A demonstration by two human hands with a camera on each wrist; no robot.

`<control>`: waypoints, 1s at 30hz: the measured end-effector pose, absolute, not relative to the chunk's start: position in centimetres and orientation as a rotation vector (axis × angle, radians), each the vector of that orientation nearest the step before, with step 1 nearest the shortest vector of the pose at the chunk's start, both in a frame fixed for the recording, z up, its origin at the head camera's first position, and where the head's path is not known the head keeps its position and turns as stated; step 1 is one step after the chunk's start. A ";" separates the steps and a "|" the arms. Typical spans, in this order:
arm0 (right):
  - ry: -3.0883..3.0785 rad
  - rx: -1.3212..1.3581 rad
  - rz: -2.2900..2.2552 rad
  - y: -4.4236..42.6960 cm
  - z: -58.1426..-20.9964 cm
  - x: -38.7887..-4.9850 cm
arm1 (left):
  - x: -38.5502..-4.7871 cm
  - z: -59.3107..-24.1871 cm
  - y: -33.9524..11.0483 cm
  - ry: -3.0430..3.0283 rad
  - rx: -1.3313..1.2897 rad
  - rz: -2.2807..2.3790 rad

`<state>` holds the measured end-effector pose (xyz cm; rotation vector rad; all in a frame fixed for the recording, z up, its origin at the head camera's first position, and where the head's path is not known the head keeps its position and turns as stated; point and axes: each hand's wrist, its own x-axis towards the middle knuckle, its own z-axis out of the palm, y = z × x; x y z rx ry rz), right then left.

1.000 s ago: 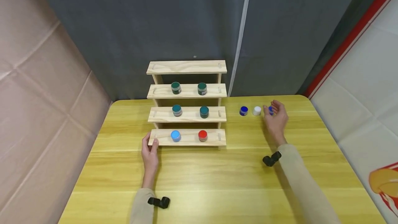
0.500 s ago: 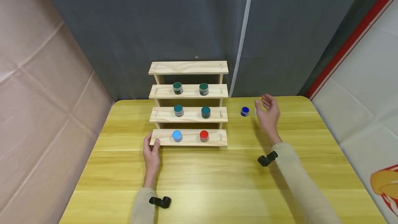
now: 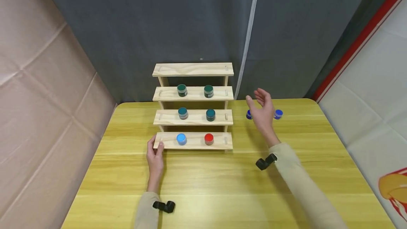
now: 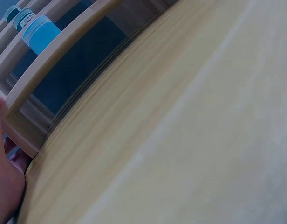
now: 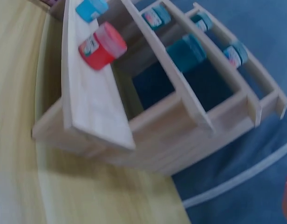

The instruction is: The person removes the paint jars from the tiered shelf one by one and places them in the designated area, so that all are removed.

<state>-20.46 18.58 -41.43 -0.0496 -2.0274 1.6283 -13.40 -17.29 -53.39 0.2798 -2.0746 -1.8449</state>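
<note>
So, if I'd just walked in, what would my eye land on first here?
Probably the pale wooden four-step rack in the middle of the head view, with a red jar and a light-blue jar bright on its lowest step. Next, perhaps, the hands: the left hand grips that step's left end, while the right hand is to the rack's right, near two dark-blue jars.

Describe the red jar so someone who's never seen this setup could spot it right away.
On the table stands a stepped wooden rack with four shelves, its lowest shelf gripped at one end by the person's left hand. Of that shelf's two jars, the red jar is farther from this hand; its neighbour is light blue.
</note>
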 end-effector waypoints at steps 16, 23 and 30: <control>-2.156 0.163 1.460 14.5 -40.7 -23.3 | -13.4 -53.3 -17.3 -2.040 0.280 -1.892; -2.205 0.248 1.435 12.8 -40.5 -24.0 | -13.5 -53.4 -17.3 -2.058 0.269 -1.876; -2.288 0.268 1.496 11.7 -39.9 -24.5 | -13.5 -53.4 -17.4 -2.051 0.264 -1.882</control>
